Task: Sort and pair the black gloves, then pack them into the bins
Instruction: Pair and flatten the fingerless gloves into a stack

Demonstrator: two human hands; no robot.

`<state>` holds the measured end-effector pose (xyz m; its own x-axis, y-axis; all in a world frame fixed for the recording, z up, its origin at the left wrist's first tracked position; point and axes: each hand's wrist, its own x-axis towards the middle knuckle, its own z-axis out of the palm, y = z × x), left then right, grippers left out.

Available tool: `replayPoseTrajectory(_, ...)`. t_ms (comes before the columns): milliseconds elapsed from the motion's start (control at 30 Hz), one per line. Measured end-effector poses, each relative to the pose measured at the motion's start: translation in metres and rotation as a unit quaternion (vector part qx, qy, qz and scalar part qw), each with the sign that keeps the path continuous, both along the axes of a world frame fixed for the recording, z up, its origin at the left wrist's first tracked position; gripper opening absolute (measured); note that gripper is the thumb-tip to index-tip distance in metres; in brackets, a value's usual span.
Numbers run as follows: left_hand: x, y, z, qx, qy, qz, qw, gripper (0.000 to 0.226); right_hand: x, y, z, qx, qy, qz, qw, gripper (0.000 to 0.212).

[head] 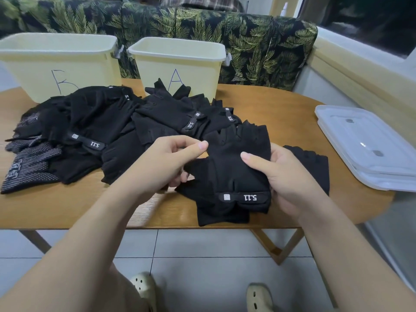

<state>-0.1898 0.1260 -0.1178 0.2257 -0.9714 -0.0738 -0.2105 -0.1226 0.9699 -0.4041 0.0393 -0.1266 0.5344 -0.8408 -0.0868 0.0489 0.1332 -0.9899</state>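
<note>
- The right hand (290, 176) grasps a black fingerless glove (236, 176), thumb pressed on its back, fingers curled behind it.
- The left hand (166, 163) pinches the same glove's left edge between thumb and fingers.
- The glove hangs just above the near edge of the table (281, 102); another glove (313, 163) lies behind the right hand.
- A heap of unsorted gloves (101, 131) covers the table's left and middle.
- Bin A (177, 52) and bin B (56, 46) stand behind; their insides are hidden, so packing appears barely begun.
</note>
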Motion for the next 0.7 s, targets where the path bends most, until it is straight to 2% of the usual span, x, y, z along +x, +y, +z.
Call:
replayPoseTrajectory(100, 0.004, 0.002, 0.000, -0.018, 0.018, -0.007, 1.000, 0.015, 0.001, -0.004, -0.001, 0.004, 0.006, -0.002, 1.000, 0.025)
replayPoseTrajectory(200, 0.007, 0.003, -0.003, -0.016, -0.003, 0.010, 1.000, 0.009, 0.002, -0.005, -0.003, 0.007, 0.017, 0.019, 1.000, 0.025)
replayPoseTrajectory(400, 0.014, 0.004, -0.011, 0.002, -0.075, 0.048, 0.996, 0.014, 0.004, -0.004, -0.006, -0.008, 0.101, 0.033, 0.994, 0.023)
replayPoseTrajectory(600, 0.019, 0.005, -0.015, 0.006, -0.148, 0.068, 0.987, 0.011, 0.006, -0.006, -0.012, -0.050, 0.185, 0.017, 0.981, 0.012)
replayPoseTrajectory(700, 0.022, 0.004, -0.019, 0.011, -0.212, 0.073, 0.975, 0.011, 0.007, -0.006, -0.015, -0.077, 0.216, 0.003, 0.973, 0.010)
